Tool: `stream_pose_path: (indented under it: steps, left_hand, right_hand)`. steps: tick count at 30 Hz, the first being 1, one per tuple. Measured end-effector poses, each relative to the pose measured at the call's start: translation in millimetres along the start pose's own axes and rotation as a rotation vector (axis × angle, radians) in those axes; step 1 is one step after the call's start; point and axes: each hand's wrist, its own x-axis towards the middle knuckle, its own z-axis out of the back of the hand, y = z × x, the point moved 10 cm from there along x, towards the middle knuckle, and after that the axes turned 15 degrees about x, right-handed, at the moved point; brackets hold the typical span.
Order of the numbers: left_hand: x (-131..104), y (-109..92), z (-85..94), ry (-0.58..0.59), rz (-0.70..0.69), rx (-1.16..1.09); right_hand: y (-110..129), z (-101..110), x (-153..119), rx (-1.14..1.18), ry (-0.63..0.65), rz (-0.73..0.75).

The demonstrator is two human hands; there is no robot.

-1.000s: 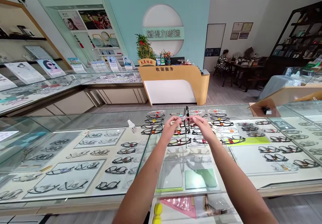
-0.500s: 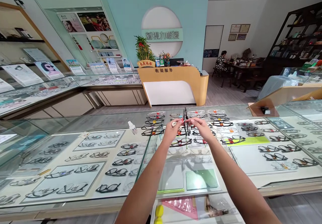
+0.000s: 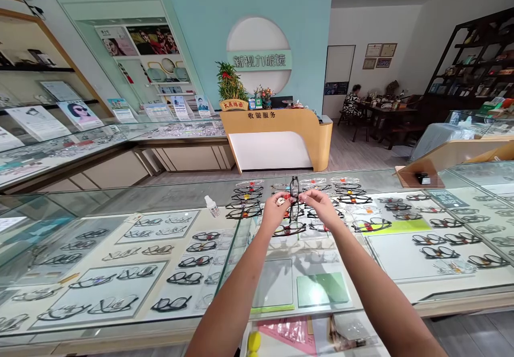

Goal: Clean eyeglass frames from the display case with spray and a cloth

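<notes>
A pair of dark-framed eyeglasses (image 3: 294,187) is held up on end above the counter, one lens over the other. My left hand (image 3: 274,213) pinches it from the left side, closed. A small whitish round item (image 3: 281,200) shows at the fingers of that hand; its kind is unclear. My right hand (image 3: 323,207) is also closed, its thumb and fingertips pressed together at the frame's right edge. Under and around both hands, rows of eyeglasses (image 3: 289,229) with red or orange tags lie on the glass countertop (image 3: 209,199).
A small white bottle (image 3: 212,206) stands left of the rows. Below the glass, more eyeglasses (image 3: 172,303) lie on display. An open drawer (image 3: 321,341) near me holds packets and a yellow item (image 3: 254,341). A wooden cashier desk (image 3: 277,124) stands ahead; a person (image 3: 352,103) sits behind right.
The held eyeglasses have turned, so the lenses now face me more. Both hands stay almost in place, dipping slightly. The view has tilted up a little.
</notes>
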Motion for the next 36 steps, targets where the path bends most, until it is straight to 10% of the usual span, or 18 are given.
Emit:
stream_pose_path:
  steps: [19,30,36]
  left_hand:
    - [-0.7,-9.1,-6.3,0.028,-0.153,0.086]
    - [-6.9,-22.5,55.0,-0.408,-0.291,0.518]
    - [-3.2,-16.8,59.9,-0.45,-0.29,0.558]
  right_hand:
    - [-14.3,-3.8,-5.4,0.145,0.002,-0.222]
    - [-23.9,-1.1,-4.7,0.038,0.028,-0.275]
    - [-26.6,-2.8,-6.1,0.115,0.027,-0.302]
